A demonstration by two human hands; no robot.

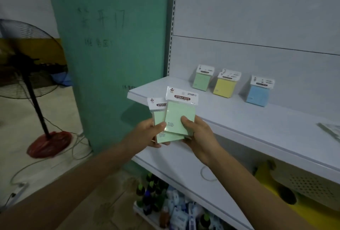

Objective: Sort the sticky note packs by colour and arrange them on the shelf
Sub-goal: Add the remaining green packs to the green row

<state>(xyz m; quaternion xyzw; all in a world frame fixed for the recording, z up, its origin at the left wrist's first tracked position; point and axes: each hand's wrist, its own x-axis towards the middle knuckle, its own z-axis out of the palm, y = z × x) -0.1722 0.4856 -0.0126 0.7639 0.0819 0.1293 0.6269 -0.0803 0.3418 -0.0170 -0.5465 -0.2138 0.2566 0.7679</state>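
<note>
Green sticky note packs in clear wrappers are being held in front of the white metal shelf [239, 119]. The left hand [152, 134] is pinching the rear green pack [159, 119], thumb on its face and fingers curled behind. The right hand [199, 135] is gripping the front green pack [179, 115], which overlaps it. Farther back, a shelved green pack [201, 80], a yellow pack [225, 87] and a blue pack [257, 94] are standing in a row (green leftmost). A pale flat item [331, 130], possibly another pack, is lying at the right edge.
</note>
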